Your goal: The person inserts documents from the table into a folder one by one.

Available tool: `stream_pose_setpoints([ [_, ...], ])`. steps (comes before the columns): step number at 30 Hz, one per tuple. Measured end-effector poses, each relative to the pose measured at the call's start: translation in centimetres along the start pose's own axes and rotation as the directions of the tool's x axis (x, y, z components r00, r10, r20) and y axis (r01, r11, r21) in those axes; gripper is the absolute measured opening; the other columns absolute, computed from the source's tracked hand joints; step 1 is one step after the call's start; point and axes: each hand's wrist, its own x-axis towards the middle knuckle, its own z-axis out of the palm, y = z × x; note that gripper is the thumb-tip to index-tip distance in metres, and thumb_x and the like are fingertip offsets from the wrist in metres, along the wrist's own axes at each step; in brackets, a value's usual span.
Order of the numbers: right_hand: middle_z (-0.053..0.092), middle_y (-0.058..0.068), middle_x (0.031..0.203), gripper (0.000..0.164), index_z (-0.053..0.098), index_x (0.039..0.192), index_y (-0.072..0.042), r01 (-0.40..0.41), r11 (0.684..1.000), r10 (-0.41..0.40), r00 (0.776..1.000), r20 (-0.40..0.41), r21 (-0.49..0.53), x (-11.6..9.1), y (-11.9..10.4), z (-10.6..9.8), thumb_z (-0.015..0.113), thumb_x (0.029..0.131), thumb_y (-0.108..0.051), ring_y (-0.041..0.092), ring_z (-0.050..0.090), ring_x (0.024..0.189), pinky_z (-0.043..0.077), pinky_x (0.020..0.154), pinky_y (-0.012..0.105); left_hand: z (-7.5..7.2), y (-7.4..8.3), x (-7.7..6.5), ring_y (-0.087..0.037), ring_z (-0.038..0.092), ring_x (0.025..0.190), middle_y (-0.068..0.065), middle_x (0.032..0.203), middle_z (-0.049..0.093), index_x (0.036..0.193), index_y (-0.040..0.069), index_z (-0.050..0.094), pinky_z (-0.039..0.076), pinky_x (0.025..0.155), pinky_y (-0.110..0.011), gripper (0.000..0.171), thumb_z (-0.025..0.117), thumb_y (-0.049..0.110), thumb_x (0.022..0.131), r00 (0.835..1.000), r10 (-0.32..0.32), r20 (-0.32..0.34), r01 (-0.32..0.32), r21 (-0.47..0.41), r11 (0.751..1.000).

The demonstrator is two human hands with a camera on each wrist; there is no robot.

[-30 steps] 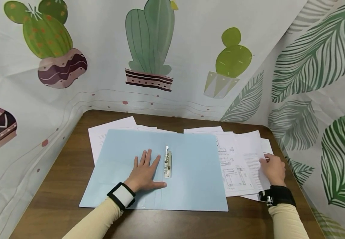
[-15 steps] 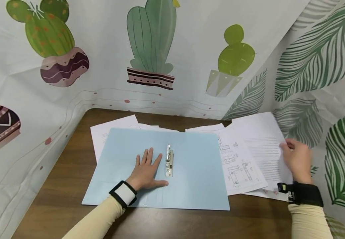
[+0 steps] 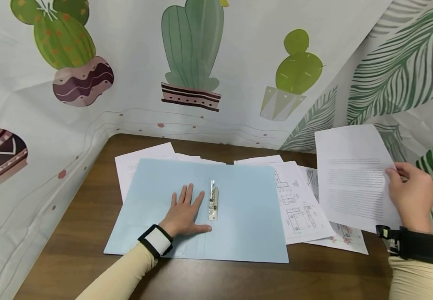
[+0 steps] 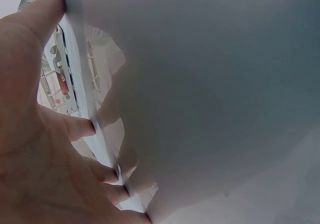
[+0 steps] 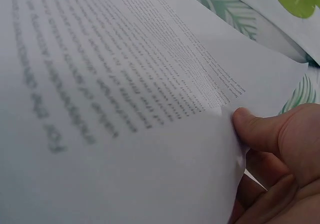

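Observation:
A light blue folder (image 3: 250,208) lies spread open on the table, with a metal clip (image 3: 213,202) near its middle. My left hand (image 3: 182,214) rests on the folder's left half, fingers straight and spread, just left of the clip. In the left wrist view the fingertips (image 4: 82,127) touch the folder's shiny surface. At the far right my right hand (image 3: 413,191) pinches the right edge of a printed sheet of paper (image 3: 355,179), raised above the other papers. The right wrist view shows the thumb (image 5: 257,129) on the sheet's printed face and the fingers curled behind it.
Drawing sheets (image 3: 302,208) lie partly under the folder's right side, with a sheet with reddish marks (image 3: 351,239) below them. More papers (image 3: 126,166) stick out behind the folder's upper left. A cactus-print cloth (image 3: 246,62) hangs behind the brown table (image 3: 216,277).
My right hand has lifted the printed sheet off the right-hand papers and carried it to the right, uncovering the sheets below. The left hand stays on the folder.

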Motion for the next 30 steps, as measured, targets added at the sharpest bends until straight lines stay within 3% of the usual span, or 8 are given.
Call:
stream_pose_setpoints([
  [6, 0.064, 0.041, 0.113, 0.034, 0.064, 0.122, 0.017, -0.042, 0.999, 0.043, 0.998, -0.049, 0.004, 0.7, -0.3, -1.1, 0.055, 0.106, -0.012, 0.057, 0.059, 0.102, 0.024, 0.111, 0.061, 0.2, -0.1, 0.1, -0.049, 0.008, 0.154, -0.03, 0.167, 0.011, 0.161, 0.009, 0.035, 0.013, 0.116, -0.072, 0.116, 0.074, 0.076, 0.075, 1.0, 0.005, -0.002, -0.005, 0.008, 1.0],
  [8, 0.064, 0.039, 0.116, 0.035, 0.064, 0.124, 0.015, -0.073, 0.997, 0.073, 0.996, -0.051, -0.006, 0.8, -0.4, -1.3, 0.054, 0.107, -0.015, 0.055, 0.061, 0.102, 0.031, 0.107, 0.058, 0.3, -0.2, 0.1, -0.049, 0.007, 0.154, -0.03, 0.167, 0.01, 0.161, 0.01, 0.034, 0.013, 0.116, -0.072, 0.116, 0.074, 0.077, 0.075, 1.0, 0.005, -0.001, -0.005, 0.009, 1.0],
  [16, 0.064, 0.035, 0.122, 0.038, 0.063, 0.13, 0.011, -0.155, 0.988, 0.154, 0.987, 0.034, 0.019, 0.9, 0.0, -1.0, 0.055, 0.107, -0.019, 0.05, 0.056, 0.111, 0.018, 0.115, 0.055, 0.1, -0.1, 0.0, -0.049, 0.007, 0.154, -0.03, 0.167, 0.01, 0.161, 0.01, 0.033, 0.012, 0.116, -0.072, 0.116, 0.073, 0.076, 0.076, 1.0, 0.009, 0.002, -0.009, 0.012, 1.0],
  [19, 0.067, 0.03, 0.123, 0.04, 0.065, 0.131, 0.007, -0.169, 0.985, 0.166, 0.982, 0.089, 0.029, 0.5, 0.3, -0.2, 0.057, 0.106, -0.023, 0.016, 0.063, 0.09, 0.04, 0.1, 0.031, 0.0, -0.1, 0.0, -0.049, 0.007, 0.154, -0.03, 0.167, 0.01, 0.161, 0.009, 0.033, 0.012, 0.116, -0.072, 0.115, 0.074, 0.076, 0.076, 1.0, 0.008, 0.003, -0.008, 0.007, 1.0],
  [21, 0.068, 0.028, 0.123, 0.042, 0.065, 0.132, 0.004, -0.181, 0.983, 0.173, 0.974, 0.149, 0.042, 0.1, 0.5, 0.5, 0.058, 0.105, -0.027, -0.004, 0.055, 0.08, 0.041, 0.08, 0.017, 0.0, -0.1, 0.0, -0.049, 0.007, 0.154, -0.03, 0.167, 0.01, 0.161, 0.009, 0.034, 0.012, 0.116, -0.072, 0.115, 0.074, 0.076, 0.076, 1.0, 0.007, 0.003, -0.007, 0.005, 1.0],
  [23, 0.07, 0.026, 0.119, 0.042, 0.067, 0.131, 0.003, -0.178, 0.982, 0.162, 0.967, 0.198, 0.065, -0.3, 0.5, 1.4, 0.061, 0.104, -0.029, -0.018, 0.041, 0.072, 0.037, 0.06, 0.012, -0.1, -0.1, 0.0, -0.049, 0.007, 0.154, -0.03, 0.167, 0.01, 0.161, 0.009, 0.034, 0.012, 0.116, -0.072, 0.115, 0.074, 0.076, 0.076, 1.0, 0.006, 0.003, -0.006, 0.009, 1.0],
  [30, 0.07, 0.024, 0.112, 0.044, 0.067, 0.129, 0.005, -0.209, 0.958, 0.129, 0.927, 0.351, 0.198, -2.5, 0.0, 5.2, 0.062, 0.104, -0.031, -0.004, 0.056, 0.068, 0.046, 0.054, 0.018, -0.1, 0.0, -0.1, -0.049, 0.007, 0.154, -0.03, 0.167, 0.01, 0.162, 0.01, 0.033, 0.013, 0.116, -0.071, 0.116, 0.073, 0.077, 0.076, 1.0, 0.006, 0.006, -0.006, 0.016, 1.0],
])
